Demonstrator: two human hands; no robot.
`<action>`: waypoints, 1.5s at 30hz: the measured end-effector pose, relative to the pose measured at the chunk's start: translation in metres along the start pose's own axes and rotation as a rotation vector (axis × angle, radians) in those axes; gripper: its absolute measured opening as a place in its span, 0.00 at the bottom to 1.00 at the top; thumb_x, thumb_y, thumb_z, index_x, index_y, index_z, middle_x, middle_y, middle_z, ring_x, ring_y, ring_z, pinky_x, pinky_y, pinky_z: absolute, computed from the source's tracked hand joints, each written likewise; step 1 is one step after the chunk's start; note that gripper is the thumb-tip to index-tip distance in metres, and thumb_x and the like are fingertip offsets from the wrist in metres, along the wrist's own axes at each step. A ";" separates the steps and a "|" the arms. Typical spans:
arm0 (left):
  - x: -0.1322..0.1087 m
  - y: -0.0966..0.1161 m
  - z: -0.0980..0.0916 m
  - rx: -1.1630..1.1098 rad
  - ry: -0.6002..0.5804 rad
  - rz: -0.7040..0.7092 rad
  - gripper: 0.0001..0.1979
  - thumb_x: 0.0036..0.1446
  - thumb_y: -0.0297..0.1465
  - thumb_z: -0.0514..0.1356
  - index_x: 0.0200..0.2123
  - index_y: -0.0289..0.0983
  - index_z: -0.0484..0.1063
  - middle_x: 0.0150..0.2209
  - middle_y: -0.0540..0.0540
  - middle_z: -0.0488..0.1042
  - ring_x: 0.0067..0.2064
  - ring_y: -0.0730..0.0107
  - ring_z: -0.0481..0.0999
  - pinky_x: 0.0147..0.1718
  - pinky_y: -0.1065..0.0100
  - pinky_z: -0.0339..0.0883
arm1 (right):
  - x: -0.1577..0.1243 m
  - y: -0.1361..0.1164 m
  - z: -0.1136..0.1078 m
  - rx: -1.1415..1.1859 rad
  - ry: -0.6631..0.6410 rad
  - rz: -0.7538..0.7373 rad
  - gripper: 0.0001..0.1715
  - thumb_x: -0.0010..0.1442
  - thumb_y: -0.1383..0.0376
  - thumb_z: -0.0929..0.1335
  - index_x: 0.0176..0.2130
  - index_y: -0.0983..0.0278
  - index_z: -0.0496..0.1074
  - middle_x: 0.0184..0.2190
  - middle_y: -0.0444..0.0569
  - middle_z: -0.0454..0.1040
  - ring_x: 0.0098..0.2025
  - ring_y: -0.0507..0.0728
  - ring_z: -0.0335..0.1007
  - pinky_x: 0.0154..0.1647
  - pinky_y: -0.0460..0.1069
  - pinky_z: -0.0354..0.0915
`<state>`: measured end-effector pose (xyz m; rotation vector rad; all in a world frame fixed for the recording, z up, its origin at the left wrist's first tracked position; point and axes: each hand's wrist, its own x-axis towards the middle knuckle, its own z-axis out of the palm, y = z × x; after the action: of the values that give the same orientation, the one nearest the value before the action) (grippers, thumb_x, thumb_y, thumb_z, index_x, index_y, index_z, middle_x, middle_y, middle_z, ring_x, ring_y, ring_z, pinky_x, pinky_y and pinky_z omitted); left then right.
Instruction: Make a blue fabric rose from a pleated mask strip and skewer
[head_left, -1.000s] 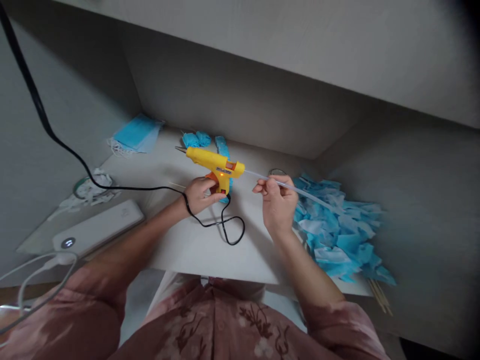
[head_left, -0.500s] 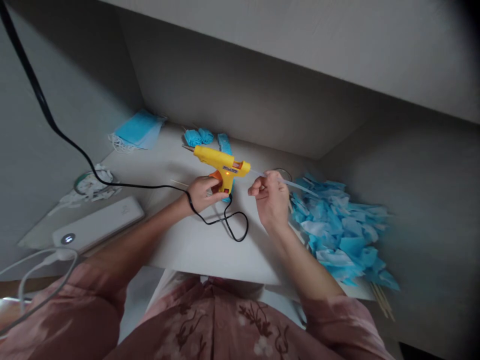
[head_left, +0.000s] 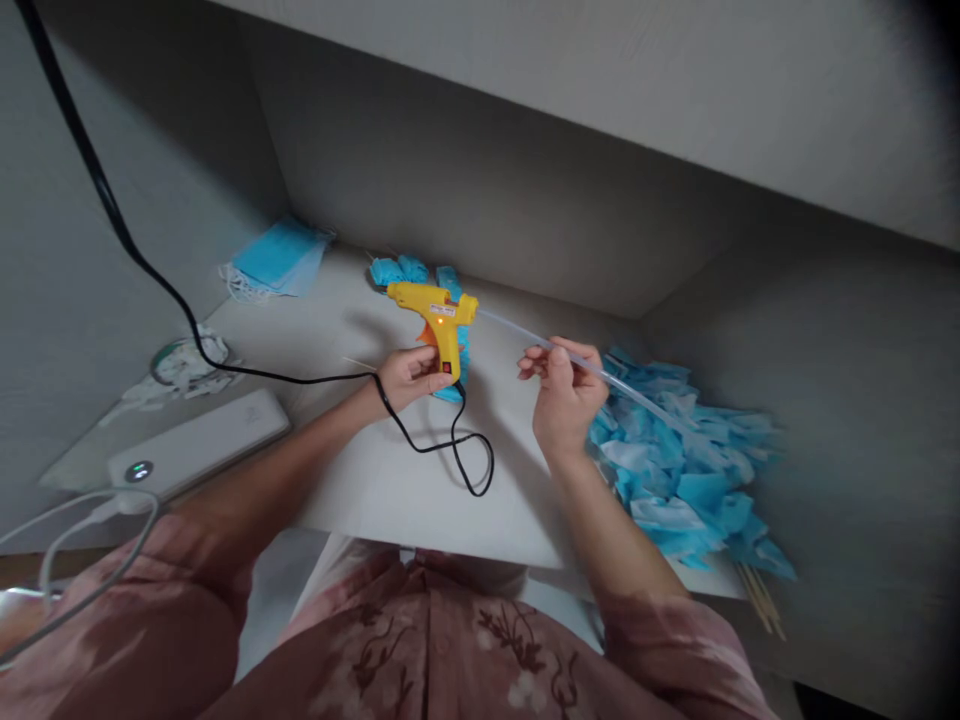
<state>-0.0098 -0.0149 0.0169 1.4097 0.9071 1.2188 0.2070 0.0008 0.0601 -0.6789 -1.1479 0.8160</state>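
Note:
My left hand [head_left: 411, 383] is closed around the handle of a yellow hot glue gun [head_left: 444, 325], whose small orange light glows. Its nozzle points left and its black cord [head_left: 420, 450] loops below the handle. With thumb and fingers, my right hand [head_left: 568, 395] pinches a long clear glue stick [head_left: 525, 330]. The stick's left end meets the back of the gun, and its right part reaches over a heap of cut blue mask fabric [head_left: 675, 460]. Behind the gun lie rolled blue fabric pieces [head_left: 399, 270] and a blue strip [head_left: 459, 350], partly hidden.
Stacked blue face masks [head_left: 276, 258] lie at the back left. Nearer stand a round holder with white scraps [head_left: 191, 358] and a white power bank [head_left: 199, 445] with a cable plugged in. Thin wooden sticks [head_left: 761, 600] poke out at the right edge. Grey panels enclose the white shelf.
My right hand has slid back to the right along the glue stick, so more of it shows behind the gun. My left hand has tilted the gun, and its back end sits higher and further left.

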 end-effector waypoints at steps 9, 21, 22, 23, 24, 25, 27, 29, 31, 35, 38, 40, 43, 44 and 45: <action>0.002 -0.009 0.001 0.102 -0.006 0.051 0.22 0.51 0.47 0.71 0.36 0.33 0.76 0.32 0.46 0.76 0.36 0.68 0.75 0.37 0.68 0.69 | 0.000 -0.005 -0.002 -0.139 0.043 -0.055 0.22 0.60 0.49 0.75 0.29 0.60 0.67 0.21 0.40 0.77 0.20 0.49 0.71 0.22 0.45 0.66; 0.002 -0.007 0.000 0.015 0.003 -0.010 0.27 0.49 0.49 0.73 0.42 0.33 0.77 0.39 0.43 0.79 0.40 0.67 0.78 0.41 0.67 0.72 | 0.001 0.000 -0.005 -0.001 -0.129 0.032 0.21 0.55 0.53 0.78 0.46 0.56 0.74 0.32 0.41 0.82 0.29 0.52 0.77 0.30 0.48 0.72; 0.002 -0.007 0.000 0.011 -0.003 -0.007 0.27 0.49 0.49 0.73 0.42 0.33 0.77 0.39 0.43 0.79 0.40 0.67 0.77 0.42 0.67 0.72 | 0.000 -0.001 -0.005 -0.002 -0.124 0.019 0.19 0.56 0.54 0.77 0.44 0.56 0.74 0.32 0.41 0.82 0.29 0.52 0.77 0.30 0.48 0.71; 0.002 -0.007 0.001 0.010 -0.012 -0.001 0.27 0.49 0.48 0.73 0.41 0.33 0.76 0.38 0.43 0.79 0.40 0.67 0.77 0.41 0.67 0.72 | 0.000 -0.001 -0.005 -0.004 -0.109 0.011 0.16 0.58 0.54 0.76 0.43 0.57 0.74 0.32 0.42 0.83 0.29 0.52 0.78 0.29 0.48 0.71; 0.002 -0.008 0.002 0.014 -0.022 0.005 0.26 0.50 0.48 0.73 0.40 0.32 0.76 0.38 0.44 0.78 0.39 0.68 0.77 0.41 0.67 0.71 | 0.000 -0.001 -0.005 -0.009 -0.091 0.009 0.14 0.59 0.54 0.76 0.42 0.58 0.75 0.32 0.42 0.83 0.28 0.51 0.78 0.28 0.47 0.70; 0.002 -0.009 0.002 0.020 -0.030 0.011 0.25 0.50 0.48 0.73 0.39 0.32 0.76 0.37 0.44 0.78 0.38 0.68 0.76 0.40 0.67 0.71 | 0.001 -0.001 -0.004 -0.018 -0.077 0.014 0.14 0.60 0.54 0.75 0.41 0.58 0.75 0.31 0.43 0.83 0.28 0.51 0.78 0.28 0.47 0.70; 0.003 -0.010 0.003 0.032 -0.037 0.022 0.24 0.50 0.47 0.72 0.37 0.33 0.75 0.35 0.45 0.76 0.37 0.70 0.75 0.38 0.68 0.70 | 0.002 -0.001 -0.004 -0.042 -0.059 0.034 0.15 0.59 0.53 0.75 0.41 0.59 0.75 0.31 0.44 0.83 0.28 0.52 0.78 0.27 0.47 0.70; 0.003 -0.011 0.003 0.049 -0.038 0.034 0.23 0.51 0.47 0.72 0.36 0.33 0.74 0.33 0.47 0.75 0.34 0.71 0.73 0.36 0.69 0.68 | 0.003 0.000 -0.005 -0.059 -0.046 0.051 0.17 0.59 0.53 0.76 0.41 0.60 0.75 0.31 0.44 0.84 0.27 0.52 0.78 0.26 0.48 0.69; 0.004 -0.012 0.004 0.071 -0.041 0.047 0.21 0.52 0.46 0.71 0.35 0.33 0.74 0.31 0.48 0.74 0.32 0.73 0.71 0.34 0.70 0.67 | 0.005 0.001 -0.005 -0.057 -0.026 0.054 0.18 0.58 0.52 0.76 0.40 0.61 0.75 0.29 0.44 0.83 0.26 0.52 0.78 0.25 0.47 0.68; 0.004 -0.014 0.007 0.070 -0.057 0.039 0.19 0.53 0.43 0.71 0.35 0.33 0.75 0.33 0.47 0.75 0.34 0.72 0.73 0.35 0.70 0.68 | 0.007 0.003 -0.005 -0.052 0.030 0.049 0.21 0.58 0.49 0.75 0.35 0.61 0.70 0.25 0.43 0.81 0.21 0.52 0.75 0.22 0.46 0.65; 0.004 -0.015 0.008 0.037 -0.061 0.018 0.17 0.52 0.40 0.73 0.34 0.33 0.74 0.33 0.47 0.76 0.35 0.71 0.75 0.37 0.69 0.70 | 0.006 0.004 -0.004 -0.077 0.048 0.058 0.24 0.57 0.47 0.75 0.33 0.61 0.67 0.25 0.43 0.80 0.20 0.51 0.74 0.21 0.46 0.64; 0.004 -0.016 0.009 0.006 -0.058 0.012 0.18 0.51 0.40 0.73 0.35 0.33 0.75 0.33 0.47 0.76 0.35 0.71 0.75 0.38 0.69 0.71 | 0.006 0.004 -0.004 -0.081 0.050 0.058 0.25 0.56 0.46 0.75 0.32 0.60 0.66 0.24 0.42 0.80 0.20 0.52 0.74 0.22 0.46 0.65; 0.004 -0.016 0.008 -0.076 -0.054 0.001 0.23 0.48 0.42 0.75 0.41 0.32 0.78 0.36 0.46 0.78 0.38 0.70 0.78 0.41 0.68 0.73 | 0.005 0.005 -0.003 -0.057 0.030 0.053 0.23 0.56 0.47 0.76 0.34 0.60 0.67 0.25 0.42 0.80 0.22 0.52 0.75 0.23 0.47 0.66; 0.004 -0.016 0.008 -0.102 -0.051 -0.005 0.25 0.48 0.42 0.76 0.43 0.31 0.78 0.37 0.45 0.79 0.39 0.69 0.78 0.42 0.67 0.74 | 0.004 0.005 -0.003 -0.042 0.014 0.052 0.22 0.56 0.49 0.76 0.36 0.60 0.68 0.25 0.41 0.81 0.22 0.52 0.75 0.23 0.47 0.67; 0.004 -0.015 0.008 -0.125 -0.048 -0.012 0.26 0.47 0.42 0.76 0.44 0.31 0.78 0.38 0.44 0.79 0.40 0.68 0.79 0.43 0.67 0.74 | 0.004 0.005 -0.003 -0.031 -0.007 0.050 0.22 0.55 0.50 0.77 0.39 0.59 0.70 0.26 0.41 0.81 0.23 0.52 0.76 0.24 0.47 0.67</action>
<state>0.0000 -0.0095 0.0033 1.3267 0.7921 1.2065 0.2096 0.0071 0.0572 -0.7332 -1.1561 0.8449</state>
